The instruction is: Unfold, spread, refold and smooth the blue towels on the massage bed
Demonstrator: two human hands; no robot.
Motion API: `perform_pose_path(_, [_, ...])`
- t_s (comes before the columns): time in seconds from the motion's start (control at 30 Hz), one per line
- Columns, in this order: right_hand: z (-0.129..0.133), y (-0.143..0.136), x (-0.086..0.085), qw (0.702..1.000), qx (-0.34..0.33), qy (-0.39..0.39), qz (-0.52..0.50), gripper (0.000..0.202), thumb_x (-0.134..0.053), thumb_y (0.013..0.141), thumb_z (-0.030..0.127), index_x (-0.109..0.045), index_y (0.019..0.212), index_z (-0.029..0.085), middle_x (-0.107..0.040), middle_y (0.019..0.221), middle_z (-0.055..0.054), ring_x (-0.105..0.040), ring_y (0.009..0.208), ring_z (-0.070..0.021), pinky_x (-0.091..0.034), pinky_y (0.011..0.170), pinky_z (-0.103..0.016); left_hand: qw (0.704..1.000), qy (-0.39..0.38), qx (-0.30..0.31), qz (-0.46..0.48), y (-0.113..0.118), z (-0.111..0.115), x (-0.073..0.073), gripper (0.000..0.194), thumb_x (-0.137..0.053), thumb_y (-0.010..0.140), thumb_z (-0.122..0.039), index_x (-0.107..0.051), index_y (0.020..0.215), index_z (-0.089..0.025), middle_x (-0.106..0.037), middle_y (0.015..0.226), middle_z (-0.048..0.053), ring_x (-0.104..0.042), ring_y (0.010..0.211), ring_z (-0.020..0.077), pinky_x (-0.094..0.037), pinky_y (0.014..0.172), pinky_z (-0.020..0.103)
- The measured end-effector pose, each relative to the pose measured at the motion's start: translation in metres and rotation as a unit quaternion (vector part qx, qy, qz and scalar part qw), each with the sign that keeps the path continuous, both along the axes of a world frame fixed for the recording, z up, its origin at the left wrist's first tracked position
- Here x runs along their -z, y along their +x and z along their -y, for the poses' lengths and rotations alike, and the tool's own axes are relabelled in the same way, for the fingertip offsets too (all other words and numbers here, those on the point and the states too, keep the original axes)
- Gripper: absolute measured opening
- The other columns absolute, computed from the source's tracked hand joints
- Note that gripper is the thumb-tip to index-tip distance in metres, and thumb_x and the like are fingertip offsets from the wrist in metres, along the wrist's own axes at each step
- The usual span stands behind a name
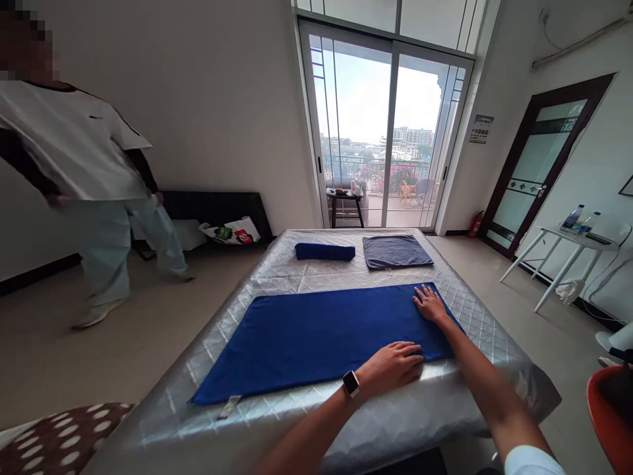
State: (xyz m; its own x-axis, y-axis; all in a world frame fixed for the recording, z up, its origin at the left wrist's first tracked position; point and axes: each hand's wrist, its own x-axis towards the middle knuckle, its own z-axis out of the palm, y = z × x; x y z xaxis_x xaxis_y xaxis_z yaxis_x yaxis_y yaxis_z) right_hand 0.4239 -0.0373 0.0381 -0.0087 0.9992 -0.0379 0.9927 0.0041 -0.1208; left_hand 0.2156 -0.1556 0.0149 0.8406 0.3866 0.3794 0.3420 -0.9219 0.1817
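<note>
A blue towel (316,333) lies spread flat across the silver quilted table cover (217,343), its white tag at the near left corner. My left hand (390,365), with a watch on the wrist, rests at the towel's near edge toward the right, fingers stretched out. Near the far right corner, my right hand (429,303) lies on the cloth with its fingers spread. Farther back sit a folded blue towel (325,251) in a narrow strip and a grey-blue towel (397,252) laid flat in a rectangle.
Another person (89,152) stands on the left. A white side table (576,236) with bottles is at the right, near an orange chair (610,409). A brown spotted cloth (69,435) lies at the lower left. Beyond the table is a sliding glass door (390,132).
</note>
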Motion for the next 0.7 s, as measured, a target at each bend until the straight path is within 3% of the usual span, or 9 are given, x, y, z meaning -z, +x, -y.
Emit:
perform_pose_path(0.2, [-0.020,0.005,0.012,0.999,0.030,-0.021,0.008,0.059,-0.022,0.104,0.047,-0.023,0.160,0.027,-0.019,0.167,-0.003,-0.016,0.153,-0.0207,-0.016,0.122,-0.042,0.995,-0.067,0.038,-0.066,0.018,-0.011,0.014,0.054,-0.030,0.105,-0.048,-0.041,0.151,-0.024,-0.046,0.155,0.007,-0.038,0.146,0.0191,-0.030,0.120,0.038])
perform_pose_path(0.4, [-0.026,0.006,0.004,0.999,0.041,-0.011,0.002,0.057,-0.026,0.103,0.045,-0.035,0.156,0.026,-0.030,0.164,-0.005,-0.028,0.150,-0.0226,-0.024,0.120,-0.042,0.997,-0.063,0.003,-0.039,0.036,-0.016,0.004,0.056,-0.030,0.103,-0.051,-0.053,0.142,-0.019,-0.050,0.152,0.012,-0.046,0.140,0.0221,-0.035,0.117,0.038])
perform_pose_path(0.5, [-0.029,0.007,0.001,1.000,0.027,-0.014,0.001,0.058,-0.027,0.104,0.045,-0.033,0.157,0.024,-0.028,0.164,-0.006,-0.024,0.151,-0.0233,-0.021,0.121,-0.043,0.998,-0.056,-0.007,-0.040,0.053,-0.018,0.004,0.060,-0.031,0.102,-0.054,-0.051,0.144,-0.017,-0.049,0.152,0.014,-0.044,0.142,0.0248,-0.033,0.118,0.042])
perform_pose_path(0.6, [-0.029,0.010,0.004,1.000,0.010,-0.019,0.002,0.057,-0.025,0.105,0.044,-0.028,0.158,0.024,-0.023,0.166,-0.004,-0.018,0.153,-0.0223,-0.017,0.123,-0.044,0.996,-0.067,0.010,-0.055,0.061,-0.017,0.008,0.062,-0.031,0.102,-0.055,-0.045,0.149,-0.018,-0.046,0.154,0.013,-0.037,0.146,0.0252,-0.029,0.121,0.044])
perform_pose_path(0.7, [-0.030,0.016,0.009,1.000,0.002,-0.013,0.001,0.057,-0.023,0.105,0.044,-0.027,0.159,0.025,-0.022,0.166,-0.003,-0.018,0.153,-0.0217,-0.017,0.123,-0.044,0.991,-0.099,0.052,-0.067,0.050,-0.018,0.007,0.058,-0.026,0.104,-0.051,-0.043,0.150,-0.019,-0.043,0.156,0.012,-0.033,0.148,0.0222,-0.025,0.122,0.042])
